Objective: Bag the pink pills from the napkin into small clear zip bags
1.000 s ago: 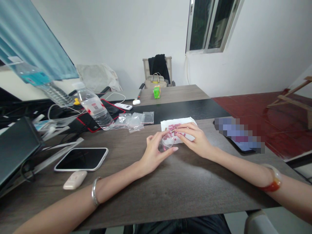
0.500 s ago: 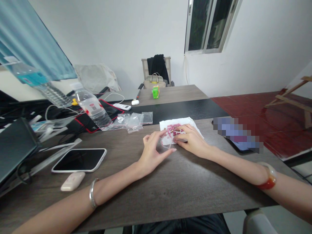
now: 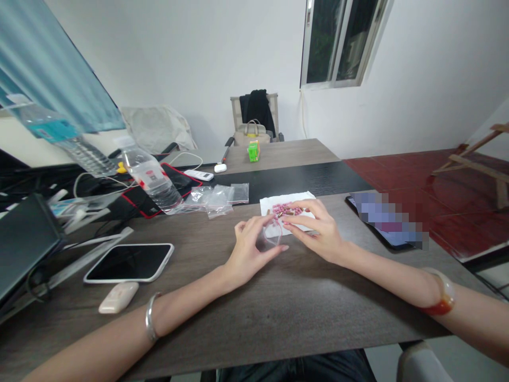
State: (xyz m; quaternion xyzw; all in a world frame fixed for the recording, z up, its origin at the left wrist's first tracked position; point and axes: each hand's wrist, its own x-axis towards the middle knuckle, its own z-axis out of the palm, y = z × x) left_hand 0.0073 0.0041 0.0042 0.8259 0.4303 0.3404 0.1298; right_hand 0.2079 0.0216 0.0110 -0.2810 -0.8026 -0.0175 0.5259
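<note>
My left hand [image 3: 248, 249] grips a small clear plastic bag [image 3: 272, 232] with a red line along its mouth, held between thumb and fingers. Pink beads [image 3: 284, 208] lie in a loose group on a white paper tissue [image 3: 270, 201], with a few small gold-coloured pieces among them. At the bag's mouth, my right hand [image 3: 320, 231] has thumb and index fingertips close together; whatever is between them is too small to make out. Its other fingers stretch over the beads and hide part of the tissue.
Several small clear bags [image 3: 218, 199] lie left of the tissue, beside a tilted water bottle [image 3: 149, 175]. A phone [image 3: 129, 262] and a pale case [image 3: 118, 298] lie near my left forearm. Another phone [image 3: 382, 223] lies to the right. A green box [image 3: 253, 151] stands farther back.
My right hand has drawn back slightly from the beads toward the bag's mouth, its fingers lifted, showing more of the beads. My left hand stays almost still with the bag.
</note>
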